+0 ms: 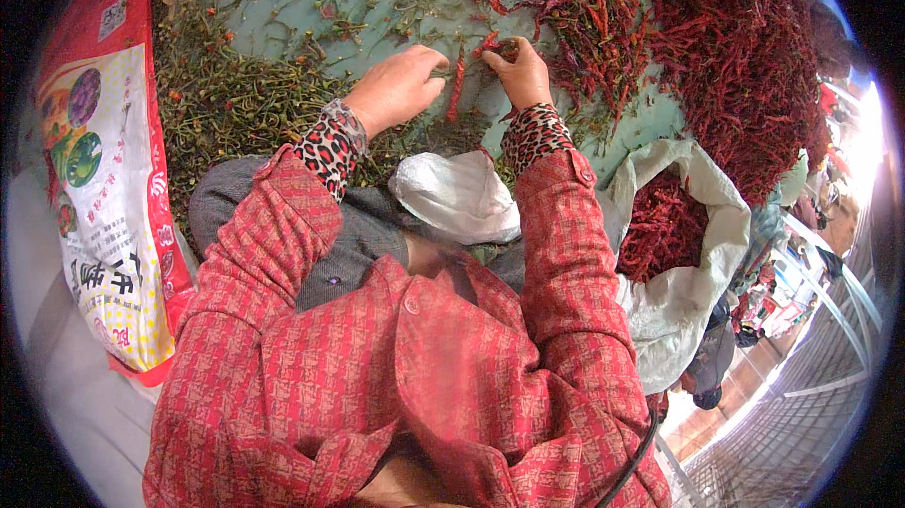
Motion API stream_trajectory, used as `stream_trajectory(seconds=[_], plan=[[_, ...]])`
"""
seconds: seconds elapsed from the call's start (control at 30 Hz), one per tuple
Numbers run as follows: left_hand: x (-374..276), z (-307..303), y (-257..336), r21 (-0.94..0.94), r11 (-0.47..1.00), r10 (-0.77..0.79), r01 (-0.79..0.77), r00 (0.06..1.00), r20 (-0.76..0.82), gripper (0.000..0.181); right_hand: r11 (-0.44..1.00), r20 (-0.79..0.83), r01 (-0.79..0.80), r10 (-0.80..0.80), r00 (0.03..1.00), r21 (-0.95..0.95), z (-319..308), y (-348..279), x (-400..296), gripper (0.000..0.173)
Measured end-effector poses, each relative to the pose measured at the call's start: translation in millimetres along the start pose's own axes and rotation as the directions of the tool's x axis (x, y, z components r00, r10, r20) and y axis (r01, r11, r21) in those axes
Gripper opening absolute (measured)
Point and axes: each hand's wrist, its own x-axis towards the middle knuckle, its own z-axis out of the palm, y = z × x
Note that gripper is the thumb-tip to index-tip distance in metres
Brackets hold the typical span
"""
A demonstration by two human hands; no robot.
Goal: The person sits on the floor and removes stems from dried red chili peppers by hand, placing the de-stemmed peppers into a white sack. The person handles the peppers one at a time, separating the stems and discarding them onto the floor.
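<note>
My left hand (401, 86) is above the heap of green stems, its fingers bent round a small green piece that looks like a chili stem. To the right, my right hand (520, 70) pinches a dried red chili (488, 45) between thumb and fingers. Between the hands a single long red chili (457, 84) stretches over the pale green surface (283, 13). Loose dried red chilies (594, 20) lie beyond my right hand. Cut or plucked green stems (240, 91) form a wide pile at the left, reaching under my left wrist.
A large mound of dark red chilies (728, 48) rises at the right. Below it stands an open white woven sack (725, 225) holding red chilies. Another white sack or cloth (456, 200) lies by my lap. A printed red and white bag (106, 204) borders the left side.
</note>
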Motion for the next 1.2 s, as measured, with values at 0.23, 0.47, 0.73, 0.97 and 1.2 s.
stream_trajectory(seconds=[0.23,0.47,0.73,0.97,1.2], plan=[[11.4,-4.0,20.0,-0.281,0.96,-0.038,-0.015,0.982,-0.185,0.026,0.975,-0.073,0.072,-0.057,0.996,0.21,-17.5,-20.1,-33.7,0.026],[0.1,2.3,34.1,-0.416,0.902,-0.059,0.116,0.987,0.147,0.025,0.939,-0.128,0.146,-0.111,0.985,0.312,-7.6,-34.5,-90.8,0.026],[-6.0,6.1,34.5,-0.342,0.939,0.082,-0.035,0.989,0.124,0.023,0.893,-0.083,0.173,-0.152,0.985,0.416,-23.1,-44.9,-105.2,0.016],[-4.8,2.4,35.2,-0.242,0.913,0.317,-0.328,0.945,-0.084,0.019,0.844,-0.018,0.019,-0.012,1.0,0.536,-32.0,-61.8,-104.5,0.016],[-7.0,4.4,21.4,0.04,0.98,0.17,-0.196,0.923,0.346,0.02,-0.103,0.236,-0.234,0.012,0.972,0.967,-57.8,-40.1,-65.3,0.016]])
